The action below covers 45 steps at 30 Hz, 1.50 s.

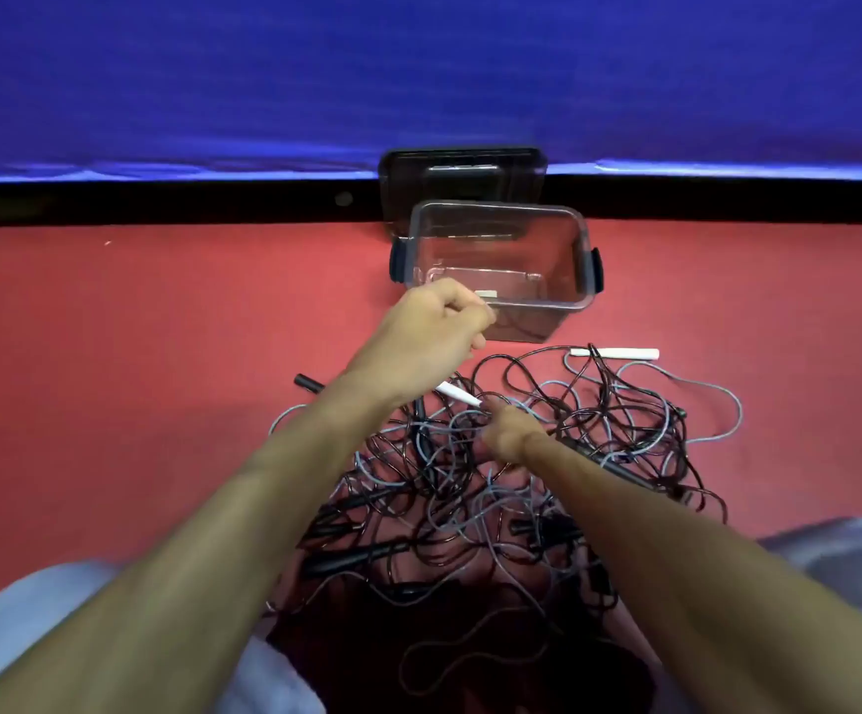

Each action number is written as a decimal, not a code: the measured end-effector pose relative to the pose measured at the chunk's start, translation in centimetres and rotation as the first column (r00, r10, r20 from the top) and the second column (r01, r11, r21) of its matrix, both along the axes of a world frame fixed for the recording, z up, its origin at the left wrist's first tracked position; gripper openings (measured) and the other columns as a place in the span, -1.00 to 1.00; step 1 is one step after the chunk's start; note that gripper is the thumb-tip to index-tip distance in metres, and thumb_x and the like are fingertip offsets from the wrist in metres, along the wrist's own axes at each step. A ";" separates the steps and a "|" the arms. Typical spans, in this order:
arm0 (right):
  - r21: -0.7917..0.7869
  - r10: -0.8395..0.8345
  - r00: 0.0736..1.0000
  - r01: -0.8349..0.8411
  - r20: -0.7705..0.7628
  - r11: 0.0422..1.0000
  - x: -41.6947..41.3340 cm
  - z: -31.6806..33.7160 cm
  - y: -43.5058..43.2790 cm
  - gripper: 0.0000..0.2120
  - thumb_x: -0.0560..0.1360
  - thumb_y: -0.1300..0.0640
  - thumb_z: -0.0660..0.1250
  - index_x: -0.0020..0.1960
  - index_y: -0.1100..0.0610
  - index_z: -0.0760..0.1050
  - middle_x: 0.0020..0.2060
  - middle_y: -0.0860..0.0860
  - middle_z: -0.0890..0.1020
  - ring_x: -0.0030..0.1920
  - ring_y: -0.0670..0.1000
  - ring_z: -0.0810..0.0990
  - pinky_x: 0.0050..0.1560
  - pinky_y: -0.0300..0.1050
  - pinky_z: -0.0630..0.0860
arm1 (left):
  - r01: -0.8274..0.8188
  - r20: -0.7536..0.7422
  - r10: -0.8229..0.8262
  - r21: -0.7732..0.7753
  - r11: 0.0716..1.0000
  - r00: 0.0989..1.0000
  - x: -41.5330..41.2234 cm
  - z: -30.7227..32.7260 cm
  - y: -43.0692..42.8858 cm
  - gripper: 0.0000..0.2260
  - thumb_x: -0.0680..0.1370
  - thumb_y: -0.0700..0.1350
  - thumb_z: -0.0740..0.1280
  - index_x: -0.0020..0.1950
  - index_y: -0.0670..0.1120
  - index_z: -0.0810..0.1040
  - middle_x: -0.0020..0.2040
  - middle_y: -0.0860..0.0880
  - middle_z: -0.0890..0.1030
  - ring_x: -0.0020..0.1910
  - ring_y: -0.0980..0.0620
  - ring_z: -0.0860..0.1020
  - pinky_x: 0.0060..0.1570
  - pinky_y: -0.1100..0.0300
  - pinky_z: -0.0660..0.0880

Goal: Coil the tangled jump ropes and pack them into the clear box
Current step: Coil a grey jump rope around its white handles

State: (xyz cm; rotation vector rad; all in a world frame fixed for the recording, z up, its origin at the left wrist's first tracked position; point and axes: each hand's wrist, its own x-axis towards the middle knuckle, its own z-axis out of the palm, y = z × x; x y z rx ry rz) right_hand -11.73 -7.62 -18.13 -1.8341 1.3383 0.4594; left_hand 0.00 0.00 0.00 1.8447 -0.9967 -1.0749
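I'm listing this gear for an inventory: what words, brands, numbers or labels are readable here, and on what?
No text here can be read.
Clear box: a small pale label low on its near wall, too blurred to read.
Dark lid behind the box: no marking shows.
White handle: no print shows.

Both forearms are stretched forward, the left hand raised with fingers curled, the right hand held lower and blurred.

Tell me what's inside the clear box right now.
Nothing packed shows inside the clear box, only a small pale label near its front. The left hand covers its near-left corner.
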 end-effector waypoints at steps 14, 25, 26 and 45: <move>0.439 -0.644 0.589 0.472 0.487 0.764 0.3 7.3 1.1 -0.78 0.53 0.33 0.31 0.16 0.24 0.60 0.10 0.14 0.65 0.05 0.08 0.64 0.03 -0.12 0.58 | 0.102 0.462 -0.097 0.014 0.995 0.882 0.9 1.0 2.3 -0.81 0.61 -0.16 0.14 0.08 -0.03 0.54 -0.07 -0.01 0.61 -0.15 -0.04 0.53 -0.01 0.02 0.46; 0.332 -0.401 0.376 0.237 0.835 0.913 0.4 23.3 2.5 -0.91 0.39 0.37 0.45 -0.13 0.24 0.63 -0.28 0.07 0.68 -0.28 -0.05 0.63 -0.18 -0.25 0.56 | 0.027 0.501 0.058 -0.161 0.987 0.863 1.7 5.2 4.0 -0.78 0.63 -0.23 0.11 0.27 -0.09 0.32 0.17 -0.09 0.47 0.07 -0.07 0.48 0.11 0.00 0.43; 0.298 -0.362 0.363 0.221 0.859 0.929 0.0 24.5 2.6 -0.90 0.40 0.38 0.44 -0.14 0.22 0.62 -0.27 0.06 0.68 -0.28 -0.05 0.62 -0.19 -0.27 0.55 | 0.020 0.488 0.090 -0.216 0.976 0.868 1.6 5.8 4.3 -0.78 0.63 -0.24 0.11 0.27 -0.08 0.31 0.18 -0.08 0.46 0.09 -0.06 0.47 0.14 -0.02 0.43; 0.045 -0.078 0.136 0.229 0.988 0.972 -5.2 35.4 5.7 -0.86 0.54 0.30 0.33 0.00 0.11 0.61 -0.21 -0.01 0.68 -0.22 -0.06 0.60 -0.15 -0.23 0.53 | 0.112 -0.034 -0.126 -0.272 0.956 0.991 -4.8 16.5 9.6 -0.82 0.68 -0.04 0.17 0.05 -0.14 0.45 -0.19 -0.07 0.62 -0.18 -0.11 0.68 0.05 -0.13 0.55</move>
